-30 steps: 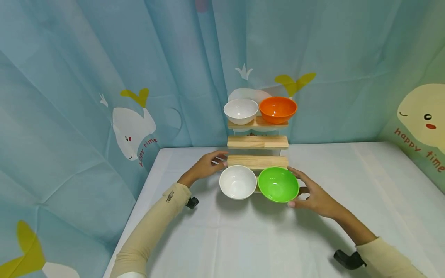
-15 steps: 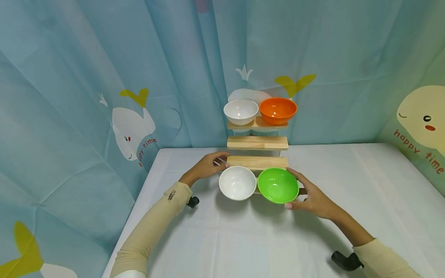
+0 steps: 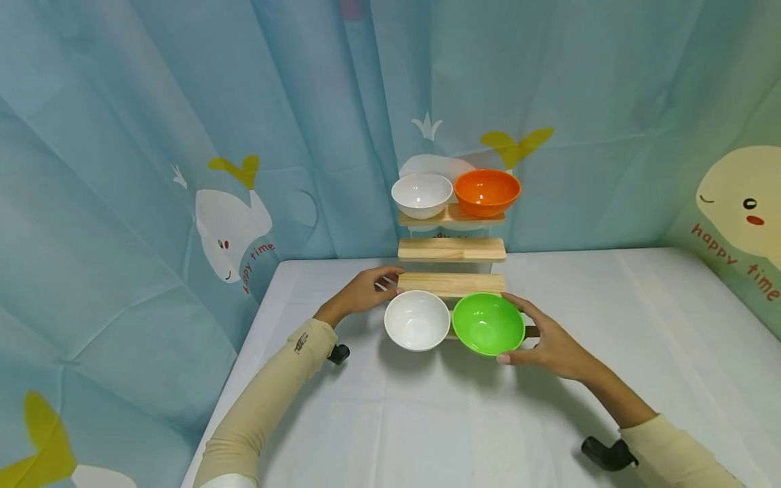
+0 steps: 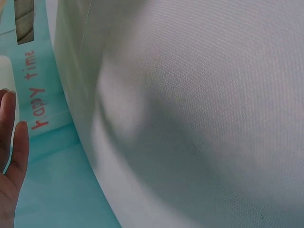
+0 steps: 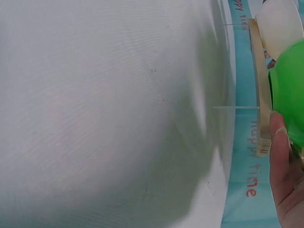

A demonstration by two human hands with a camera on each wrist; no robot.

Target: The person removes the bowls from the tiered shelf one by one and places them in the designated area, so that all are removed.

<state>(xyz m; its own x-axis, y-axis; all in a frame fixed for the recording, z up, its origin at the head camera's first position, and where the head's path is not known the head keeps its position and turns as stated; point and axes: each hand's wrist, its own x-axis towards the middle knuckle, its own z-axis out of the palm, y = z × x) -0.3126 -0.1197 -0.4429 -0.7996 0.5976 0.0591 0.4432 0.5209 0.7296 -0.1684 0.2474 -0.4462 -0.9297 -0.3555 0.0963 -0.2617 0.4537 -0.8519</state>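
A green bowl (image 3: 488,324) sits on the right of the lowest step of a wooden tiered rack (image 3: 451,285). My right hand (image 3: 554,344) holds it from the right, thumb by the near rim and a finger along the far side; the right wrist view shows the thumb against the green bowl (image 5: 290,92). To its left is a white bowl (image 3: 417,320) on the same step. My left hand (image 3: 365,290) is at the rack's left end, fingers extended, fingertips close to that bowl; whether they touch the rack I cannot tell.
On the top step stand another white bowl (image 3: 422,196) and an orange bowl (image 3: 487,192). Two bare wooden steps lie between. A white cloth covers the table (image 3: 427,420), and a blue printed curtain (image 3: 329,135) hangs close behind the rack.
The right thumb has shifted slightly left along the green bowl's near rim. My left hand has edged a little right toward the rack. The bowls stay in place.
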